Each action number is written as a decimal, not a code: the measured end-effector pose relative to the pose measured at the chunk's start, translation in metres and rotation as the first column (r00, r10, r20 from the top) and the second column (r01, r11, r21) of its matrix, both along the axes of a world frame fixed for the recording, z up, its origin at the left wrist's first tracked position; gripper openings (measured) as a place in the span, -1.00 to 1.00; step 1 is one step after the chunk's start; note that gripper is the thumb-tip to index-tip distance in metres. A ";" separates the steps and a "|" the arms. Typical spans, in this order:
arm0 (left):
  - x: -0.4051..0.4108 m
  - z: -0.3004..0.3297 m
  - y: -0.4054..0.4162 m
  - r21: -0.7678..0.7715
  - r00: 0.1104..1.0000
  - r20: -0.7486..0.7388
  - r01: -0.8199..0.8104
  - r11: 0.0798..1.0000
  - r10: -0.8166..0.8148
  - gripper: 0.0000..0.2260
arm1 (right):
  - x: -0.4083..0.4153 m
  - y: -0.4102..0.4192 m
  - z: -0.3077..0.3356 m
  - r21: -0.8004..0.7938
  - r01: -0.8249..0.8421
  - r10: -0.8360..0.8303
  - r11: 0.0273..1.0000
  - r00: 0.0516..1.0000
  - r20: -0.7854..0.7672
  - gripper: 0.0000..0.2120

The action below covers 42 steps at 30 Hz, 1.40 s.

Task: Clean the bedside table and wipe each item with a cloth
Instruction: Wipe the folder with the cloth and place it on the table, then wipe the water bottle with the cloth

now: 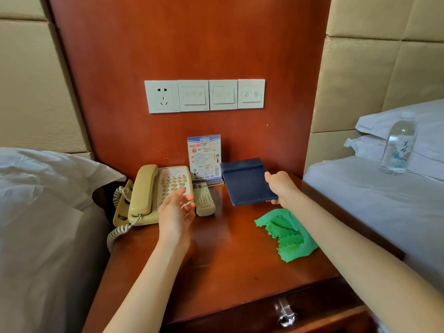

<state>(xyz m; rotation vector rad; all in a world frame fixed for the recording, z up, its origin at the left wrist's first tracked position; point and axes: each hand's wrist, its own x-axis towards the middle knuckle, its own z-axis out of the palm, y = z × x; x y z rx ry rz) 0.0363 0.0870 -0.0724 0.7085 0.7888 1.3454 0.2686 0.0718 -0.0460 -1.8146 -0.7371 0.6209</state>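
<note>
Bedside table [216, 260]: right hand [281, 186] fingers grip blue folder [245, 181]; left hand [175, 210] open, empty.

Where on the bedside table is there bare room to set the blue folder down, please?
The bare wood between the telephone and the green cloth, down to the table's front edge, is free. The back is crowded: telephone, remote and notice card.

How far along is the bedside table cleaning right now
Early to midway, it seems. The water bottle already stands on the bed, off the table. The right hand holds the blue folder tilted above the bedside table; the left hand is open and empty. The green cloth lies unused. The phone, remote and sign card remain in place.
</note>
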 end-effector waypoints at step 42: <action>0.186 0.066 -0.038 0.493 0.512 -0.841 0.590 0.640 0.176 -0.80 | 0.179 -0.132 0.031 0.429 0.089 -0.296 0.899 0.846 0.443 -0.78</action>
